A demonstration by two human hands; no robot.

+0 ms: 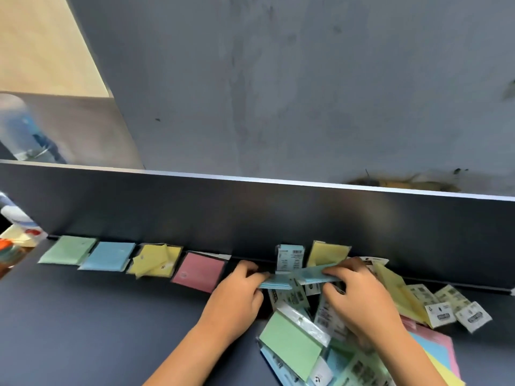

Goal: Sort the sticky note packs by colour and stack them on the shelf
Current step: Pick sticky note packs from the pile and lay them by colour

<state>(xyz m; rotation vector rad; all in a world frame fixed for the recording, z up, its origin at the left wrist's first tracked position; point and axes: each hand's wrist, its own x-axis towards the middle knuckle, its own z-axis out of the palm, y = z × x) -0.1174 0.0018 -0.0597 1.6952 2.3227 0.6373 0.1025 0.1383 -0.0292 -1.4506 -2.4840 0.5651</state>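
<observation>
Four sorted piles lie in a row along the shelf's back panel: green (pixel 68 249), blue (pixel 108 255), yellow (pixel 154 260) and pink (pixel 198 271). My left hand (pixel 237 296) and my right hand (pixel 359 299) both grip blue sticky note packs (pixel 289 278), held edge-on just above the shelf surface, right of the pink pile. Under and right of my hands lies a loose heap of unsorted packs, with a green pack (pixel 289 344) on top at the front and yellow packs (pixel 395 291) on the right. A blue pack (pixel 289 256) and a yellow pack (pixel 328 252) lean on the back panel.
The dark shelf surface (pixel 83 330) ends at a dark upright back panel (pixel 250 215). A plastic bottle (pixel 22 129) stands behind it at the left. A white tube and coloured items (pixel 16 232) crowd the left edge. A grey wall rises beyond.
</observation>
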